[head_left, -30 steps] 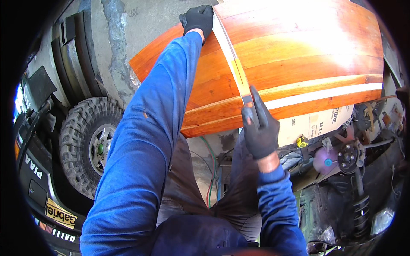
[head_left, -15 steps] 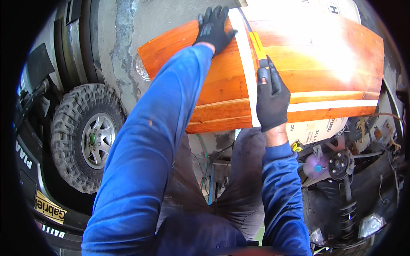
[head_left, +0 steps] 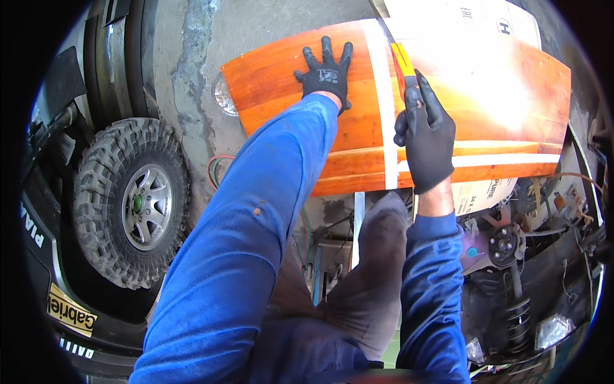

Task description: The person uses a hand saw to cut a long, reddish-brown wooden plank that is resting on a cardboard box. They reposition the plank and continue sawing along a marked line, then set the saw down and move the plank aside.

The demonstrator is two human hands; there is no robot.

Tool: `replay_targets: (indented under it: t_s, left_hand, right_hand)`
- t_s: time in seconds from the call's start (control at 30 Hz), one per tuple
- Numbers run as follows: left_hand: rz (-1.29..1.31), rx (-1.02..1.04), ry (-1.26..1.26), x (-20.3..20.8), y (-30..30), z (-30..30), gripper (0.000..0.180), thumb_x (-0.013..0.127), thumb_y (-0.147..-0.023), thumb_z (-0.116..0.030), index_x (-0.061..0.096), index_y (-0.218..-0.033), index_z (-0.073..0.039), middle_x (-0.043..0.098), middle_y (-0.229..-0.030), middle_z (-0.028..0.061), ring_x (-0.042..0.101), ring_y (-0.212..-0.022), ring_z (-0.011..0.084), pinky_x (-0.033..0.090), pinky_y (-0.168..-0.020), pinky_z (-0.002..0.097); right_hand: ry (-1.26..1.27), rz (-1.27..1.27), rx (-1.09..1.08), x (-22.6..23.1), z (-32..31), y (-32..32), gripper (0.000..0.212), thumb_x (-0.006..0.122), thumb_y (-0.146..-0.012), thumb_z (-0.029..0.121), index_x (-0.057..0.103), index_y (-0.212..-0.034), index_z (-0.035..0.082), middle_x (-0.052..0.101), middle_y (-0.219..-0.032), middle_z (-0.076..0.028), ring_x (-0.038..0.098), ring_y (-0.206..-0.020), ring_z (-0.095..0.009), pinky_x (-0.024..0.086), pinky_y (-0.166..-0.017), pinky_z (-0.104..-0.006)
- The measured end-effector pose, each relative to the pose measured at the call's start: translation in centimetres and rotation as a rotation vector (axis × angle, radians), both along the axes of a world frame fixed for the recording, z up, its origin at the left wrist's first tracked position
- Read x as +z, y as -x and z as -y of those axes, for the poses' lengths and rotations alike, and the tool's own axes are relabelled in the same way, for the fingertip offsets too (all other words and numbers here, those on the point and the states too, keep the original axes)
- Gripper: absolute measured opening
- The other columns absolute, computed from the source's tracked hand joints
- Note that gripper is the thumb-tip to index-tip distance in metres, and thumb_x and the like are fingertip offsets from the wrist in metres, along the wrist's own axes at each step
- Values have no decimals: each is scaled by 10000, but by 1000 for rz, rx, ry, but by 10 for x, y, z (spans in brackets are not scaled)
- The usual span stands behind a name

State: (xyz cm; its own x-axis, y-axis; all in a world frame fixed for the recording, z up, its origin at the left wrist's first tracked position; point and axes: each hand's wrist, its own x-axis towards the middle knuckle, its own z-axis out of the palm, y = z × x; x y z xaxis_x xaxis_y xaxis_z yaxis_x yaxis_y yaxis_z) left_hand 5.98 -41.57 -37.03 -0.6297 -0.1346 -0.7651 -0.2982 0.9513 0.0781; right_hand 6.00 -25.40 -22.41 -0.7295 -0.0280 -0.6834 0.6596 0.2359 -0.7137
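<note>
A varnished orange-brown wooden panel (head_left: 358, 128), with curved sides, lies across the space in front of my thighs. One white strip (head_left: 385, 115) crosses it from far to near; a thinner pale band (head_left: 505, 159) runs along its near right part. My gloved left hand (head_left: 325, 75) presses flat on the panel left of the strip, fingers spread. In my gloved right hand (head_left: 430, 141) is a tool with a yellow-and-black handle (head_left: 402, 59), index finger stretched along it. Its narrow dark blade lies at the panel's far edge, just right of the strip. The blade's tip cannot be made out.
A cardboard box (head_left: 476, 198) shows beneath the panel on the right. To the left stands a vehicle with a knobbly tyre (head_left: 131, 201). At right are a purple plastic reservoir (head_left: 474, 246), a coil spring (head_left: 519, 320) and loose wires. A hose (head_left: 214, 169) lies on the concrete floor.
My left hand has shifted nearer me and away from the white strip, its fingers now wider apart. The right hand has pushed the tool slightly farther forward along the strip. The whole view has shifted.
</note>
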Motion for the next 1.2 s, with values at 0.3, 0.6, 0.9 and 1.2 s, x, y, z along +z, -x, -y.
replay_targets:
  t_s: [0.3, 0.6, 0.9, 1.2]
  left_hand:
    - [-15, 29, -4, -2, -1, -5, 1459, 1046, -648, -314, 64, -1721, -434, -55, -1819, 146, 82, -1623, 558, 363, -1179, 784]
    - [43, 8, 20, -1, 2, -5, 1383, 1001, -734, -350, 42, -1728, -428, -35, -1823, 128, 94, -1632, 528, 363, -1194, 765]
    - [36, 33, -13, 6, -1, -2, 1366, 996, -750, -316, 50, -1731, -413, -43, -1826, 106, 77, -1633, 532, 350, -1190, 778]
    - [20, 41, -16, -2, -4, -2, 1383, 998, -742, -321, 36, -1731, -413, -47, -1825, 102, 88, -1630, 535, 335, -1193, 790]
  right_hand:
    - [-131, -144, 113, -15, -29, -31, 557, 580, -1118, 319, 544, -1540, -43, 731, -980, -136, 616, -787, -122, 543, -745, -315]
    - [-257, -23, 116, 52, -49, -86, 545, 591, -1082, 227, 539, -1567, -15, 754, -1003, -133, 658, -915, -102, 558, -851, -300]
    - [-380, -211, 267, 4, -28, -52, 517, 579, -1093, 269, 571, -1520, -23, 751, -1132, -271, 691, -828, -252, 556, -766, -368]
    - [-111, -181, 168, -52, -35, -33, 514, 560, -1104, 285, 581, -1507, -33, 726, -1080, -197, 651, -830, -178, 503, -706, -289]
